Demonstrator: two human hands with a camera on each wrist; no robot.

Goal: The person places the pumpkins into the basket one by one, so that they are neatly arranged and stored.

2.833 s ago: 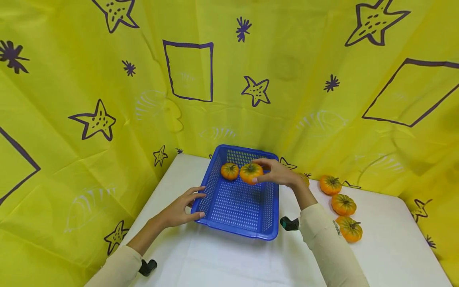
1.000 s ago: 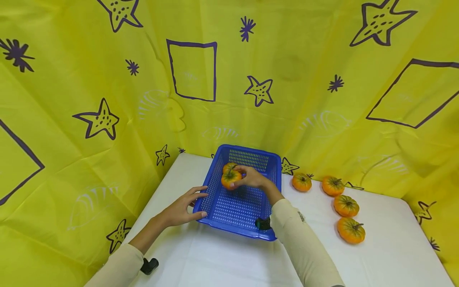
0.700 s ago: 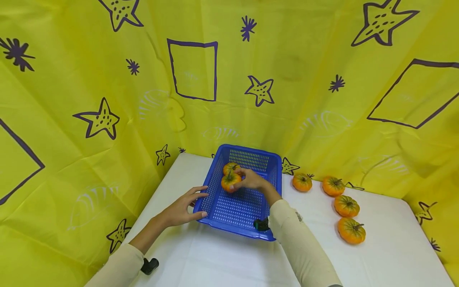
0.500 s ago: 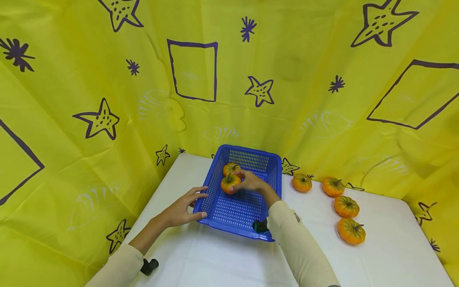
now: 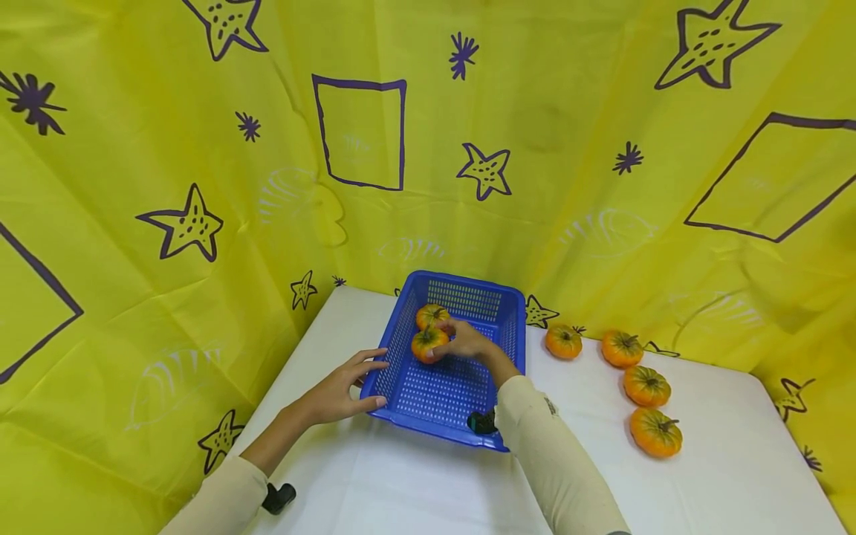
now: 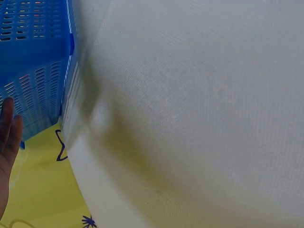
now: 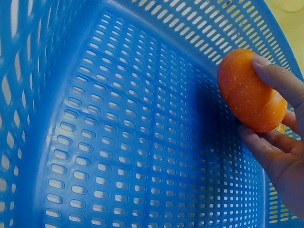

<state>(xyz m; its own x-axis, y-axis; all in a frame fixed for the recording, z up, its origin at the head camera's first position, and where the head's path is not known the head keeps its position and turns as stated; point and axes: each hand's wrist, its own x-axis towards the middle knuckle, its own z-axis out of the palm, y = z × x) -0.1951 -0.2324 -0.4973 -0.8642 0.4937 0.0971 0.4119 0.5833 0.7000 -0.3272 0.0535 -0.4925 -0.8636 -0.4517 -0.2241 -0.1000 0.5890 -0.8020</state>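
Observation:
In the head view a blue perforated basket (image 5: 435, 401) stands on the white table. My right hand (image 5: 468, 342) reaches inside and holds a small orange pumpkin (image 5: 428, 346) low over the basket floor, thumb on one side and fingers on the other. The right wrist view shows this pumpkin (image 7: 247, 92) from its smooth side, with shadow beneath it. Just behind it lies a second pumpkin (image 5: 431, 315), partly covered. My left hand (image 5: 334, 390) rests at the basket's left front corner, fingers spread and fairly straight; in the left wrist view fingertips (image 6: 8, 109) lie against the wall.
On the table right of the basket sit several more pumpkins, one near its back corner (image 5: 563, 341) and others in a curved row (image 5: 646, 386). A yellow patterned curtain (image 5: 428, 223) hangs behind the table and along both sides. Black wrist devices (image 5: 277, 497) sit on both arms.
My right hand has carried the pumpkin left across the basket, then slightly lower and nearer, in front of the other pumpkin. My left hand has stayed at the corner.

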